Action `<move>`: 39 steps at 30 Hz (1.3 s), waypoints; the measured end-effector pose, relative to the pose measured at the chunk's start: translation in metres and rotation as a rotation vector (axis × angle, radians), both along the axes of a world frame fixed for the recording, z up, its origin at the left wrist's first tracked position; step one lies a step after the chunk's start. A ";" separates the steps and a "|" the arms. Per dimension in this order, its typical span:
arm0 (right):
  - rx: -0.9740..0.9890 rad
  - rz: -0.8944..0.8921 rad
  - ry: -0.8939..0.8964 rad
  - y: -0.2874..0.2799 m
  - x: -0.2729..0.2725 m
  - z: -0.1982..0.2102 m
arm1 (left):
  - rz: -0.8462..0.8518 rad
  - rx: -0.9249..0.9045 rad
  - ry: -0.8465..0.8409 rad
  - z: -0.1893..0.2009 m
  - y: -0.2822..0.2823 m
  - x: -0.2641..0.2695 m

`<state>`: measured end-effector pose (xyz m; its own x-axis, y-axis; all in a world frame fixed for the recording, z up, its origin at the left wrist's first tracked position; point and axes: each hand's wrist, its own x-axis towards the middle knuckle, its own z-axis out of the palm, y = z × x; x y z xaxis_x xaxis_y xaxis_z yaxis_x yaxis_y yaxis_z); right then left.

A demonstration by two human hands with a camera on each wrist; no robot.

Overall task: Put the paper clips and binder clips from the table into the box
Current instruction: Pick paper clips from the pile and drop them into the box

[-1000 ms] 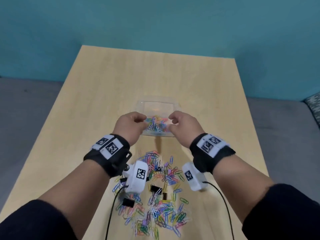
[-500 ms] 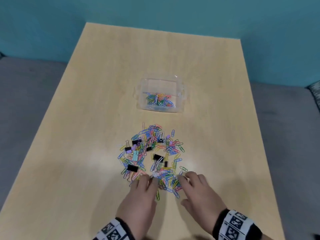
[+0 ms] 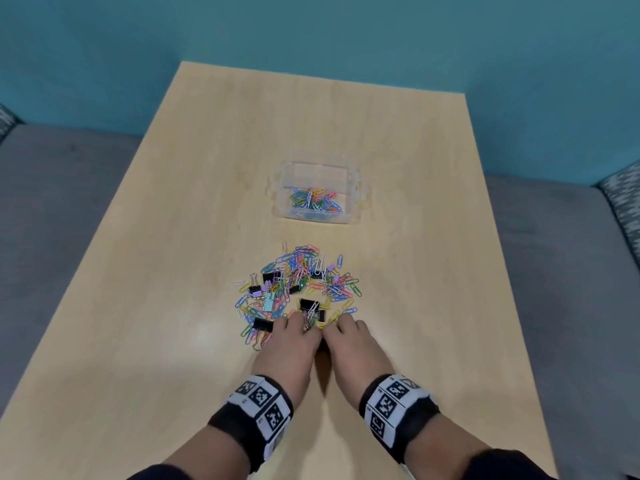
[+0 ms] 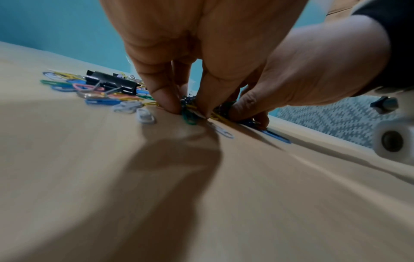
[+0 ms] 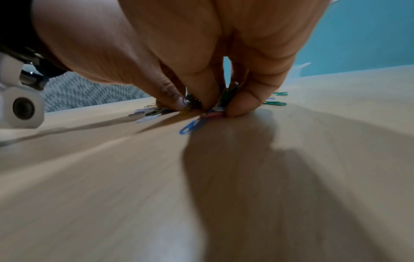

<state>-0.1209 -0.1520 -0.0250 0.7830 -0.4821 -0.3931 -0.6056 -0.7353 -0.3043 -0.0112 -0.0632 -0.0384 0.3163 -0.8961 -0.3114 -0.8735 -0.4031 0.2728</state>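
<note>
Home-like rm: sofa (image 3: 52,188), teal wall (image 3: 311,26).

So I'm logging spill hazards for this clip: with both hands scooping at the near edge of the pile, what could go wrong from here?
1. The left hand and right hand pinch loose paper clips; some stick out below the fingers and may drop on the way to the box.
2. The scoop may drag neighbouring clips across the table.
3. The black binder clips could snag on the bunch.
</note>
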 end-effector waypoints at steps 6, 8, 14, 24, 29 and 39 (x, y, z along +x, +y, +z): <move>0.074 0.020 0.010 -0.011 -0.002 0.012 | 0.024 -0.008 0.044 0.008 -0.003 0.008; 0.079 0.002 -0.001 -0.013 -0.003 0.010 | 0.036 -0.022 0.073 0.006 -0.002 0.009; 0.281 -0.255 -0.057 -0.030 0.002 0.009 | 0.201 -0.014 0.208 0.016 -0.005 0.019; 0.769 -0.650 -0.352 -0.106 0.041 0.043 | 0.559 -0.123 0.787 0.057 -0.059 0.086; 0.597 -0.708 -0.468 -0.170 0.105 0.039 | 0.554 -0.271 0.649 0.066 -0.140 0.135; 0.466 -0.693 -0.530 -0.202 0.130 0.038 | 0.477 -0.315 0.426 0.054 -0.165 0.168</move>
<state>0.0090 -0.3535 0.0129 0.5154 -0.7863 -0.3406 -0.5587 -0.0069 -0.8294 0.1563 -0.2282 0.0156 0.6050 -0.7579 -0.2440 -0.4131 -0.5608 0.7176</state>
